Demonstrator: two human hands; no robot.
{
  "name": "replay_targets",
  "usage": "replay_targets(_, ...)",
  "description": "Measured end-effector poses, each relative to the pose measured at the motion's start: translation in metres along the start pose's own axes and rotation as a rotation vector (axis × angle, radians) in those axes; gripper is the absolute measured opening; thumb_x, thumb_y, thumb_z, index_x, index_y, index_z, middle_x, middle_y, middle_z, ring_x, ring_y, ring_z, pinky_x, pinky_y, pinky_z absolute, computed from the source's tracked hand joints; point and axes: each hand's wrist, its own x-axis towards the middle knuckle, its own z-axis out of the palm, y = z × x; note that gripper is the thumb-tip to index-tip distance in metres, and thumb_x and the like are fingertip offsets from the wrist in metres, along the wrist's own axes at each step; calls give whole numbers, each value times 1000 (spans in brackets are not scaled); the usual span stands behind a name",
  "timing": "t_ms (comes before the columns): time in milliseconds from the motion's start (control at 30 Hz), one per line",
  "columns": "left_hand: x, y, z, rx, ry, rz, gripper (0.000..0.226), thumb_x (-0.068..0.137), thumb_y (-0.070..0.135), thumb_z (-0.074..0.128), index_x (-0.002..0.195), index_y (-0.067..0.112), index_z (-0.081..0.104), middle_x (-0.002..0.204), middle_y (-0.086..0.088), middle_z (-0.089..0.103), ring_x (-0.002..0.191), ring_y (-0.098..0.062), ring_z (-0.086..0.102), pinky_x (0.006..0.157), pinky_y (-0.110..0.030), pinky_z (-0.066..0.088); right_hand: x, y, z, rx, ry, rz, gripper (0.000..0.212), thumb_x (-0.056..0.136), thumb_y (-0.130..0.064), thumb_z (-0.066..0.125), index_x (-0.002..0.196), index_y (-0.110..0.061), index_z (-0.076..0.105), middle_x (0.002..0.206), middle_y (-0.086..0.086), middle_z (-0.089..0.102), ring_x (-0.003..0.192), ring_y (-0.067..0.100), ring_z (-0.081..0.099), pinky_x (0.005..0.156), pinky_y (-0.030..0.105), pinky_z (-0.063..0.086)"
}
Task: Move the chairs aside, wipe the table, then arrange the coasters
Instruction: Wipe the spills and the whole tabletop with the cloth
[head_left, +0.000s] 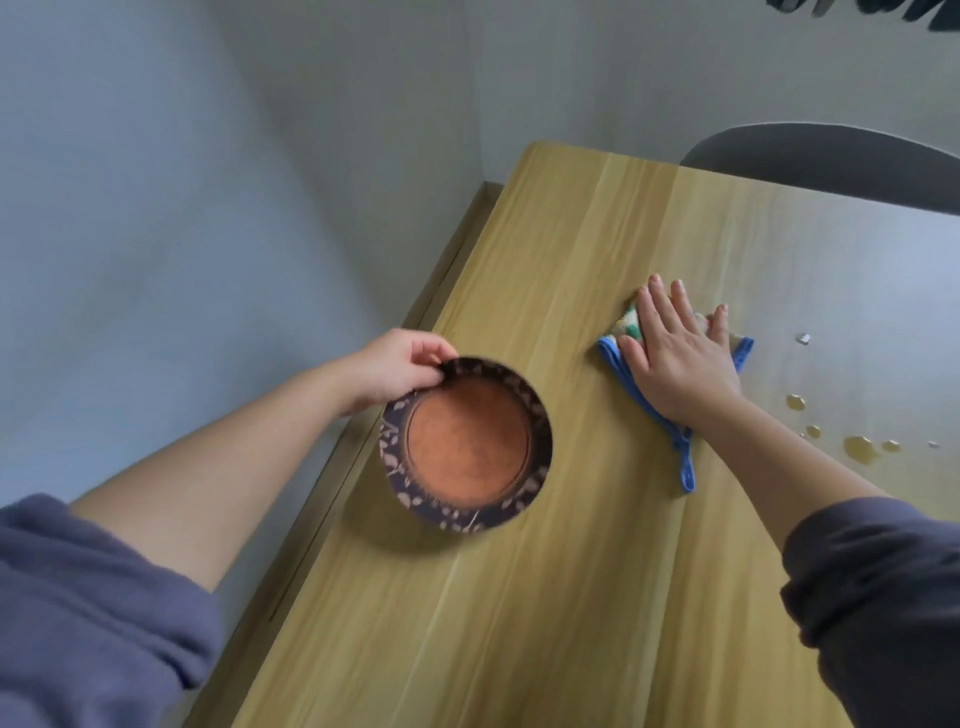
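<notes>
Pinched by the left fingers (431, 358), a round coaster (467, 447) is held by its rim near the left edge of the bench (519, 597). Seemingly thin, light and stiff, it is best gripped there. Under straight right fingers (657, 304) a soft cloth (681, 457) is pressed flat, near amber drops (860, 448).

On the table (519, 623), cloth (627, 321) flat under the right hand (675, 358). Left of it, near the table's left edge, coaster (467, 447), pinched at its far rim by the left hand (400, 369). Right of the cloth, spilled drops (860, 449). Behind the far edge, a chair (831, 161).
</notes>
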Motion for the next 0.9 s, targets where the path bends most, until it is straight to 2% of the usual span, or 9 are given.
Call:
replay_targets(133, -10, -10, 10, 163, -92, 35, 21, 92, 3, 57, 94, 20, 68, 92, 9, 70, 88, -7, 63, 86, -24, 47, 0, 0, 0, -20, -16, 6, 70, 99, -56, 8, 158, -18, -2, 164, -3, -11, 150, 17, -16, 119, 56, -8)
replay_targets(233, -16, -12, 11, 326, -169, 107, 24, 92, 13, 57, 98, 32, 69, 96, 21, 66, 92, 6, 59, 86, -19, 44, 1, -4, 1, -25, -19, 40, 70, 100, -55, 9, 158, -17, -3, 164, -2, -12, 150, 18, -16, 119, 57, -8)
replay_targets(300, -19, -15, 11, 470, -110, 215, 18, 90, 24, 60, 102, 35, 68, 99, 20, 60, 91, 4, 55, 83, -22, 45, -2, -13, 3, -22, -23, 47, 70, 100, -56, 8, 157, -17, -4, 164, -1, -14, 150, 19, -17, 119, 58, -8)
replay_targets(367, -17, -21, 10, 529, 54, 320, 16, 88, 30, 61, 103, 33, 63, 98, 17, 52, 87, 1, 53, 79, -24, 45, -10, -34, 6, -28, -26, -23, 71, 98, -58, 4, 156, -18, -6, 162, -1, -16, 149, 20, -19, 118, 58, -8)
replay_targets(433, -9, -31, 3, 491, 261, 346, 11, 88, 27, 58, 99, 30, 58, 95, 14, 49, 84, -1, 52, 74, -25, 44, -15, -61, 9, -42, -36, -125, 72, 97, -60, 1, 156, -19, -8, 161, -1, -17, 148, 21, -19, 119, 58, -8)
replay_targets(533, 10, -41, -9, 376, 477, 219, 11, 91, 22, 54, 101, 25, 55, 101, 9, 51, 85, -10, 52, 74, -27, 41, -15, -98, 13, -50, -49, -252, 71, 100, -59, 7, 157, -18, -3, 163, -2, -12, 149, 20, -18, 119, 56, -10)
replay_targets(667, 35, -47, -20, 198, 476, 74, 20, 96, 21, 46, 114, 17, 54, 111, 3, 53, 94, -13, 51, 80, -24, 35, -2, -132, 16, -40, -33, -325, 72, 100, -59, 11, 157, -17, 1, 164, -2, -9, 149, 19, -16, 119, 55, -11)
replay_targets(767, 57, -48, -28, 91, 457, 42, 19, 98, 21, 43, 113, 17, 54, 111, -1, 56, 100, -18, 53, 83, -27, 38, 11, -151, 18, -46, -26, -352, 72, 100, -58, 12, 157, -17, 1, 164, -2, -8, 149, 18, -16, 119, 55, -9)
replay_targets(900, 82, -46, -32, -120, 436, -20, 16, 99, 26, 38, 103, 23, 53, 111, -3, 60, 104, -24, 57, 93, -43, 48, 29, -161, 19, -34, -11, -350, 71, 101, -57, 16, 158, -17, 4, 165, -3, -5, 150, 16, -13, 119, 55, -9)
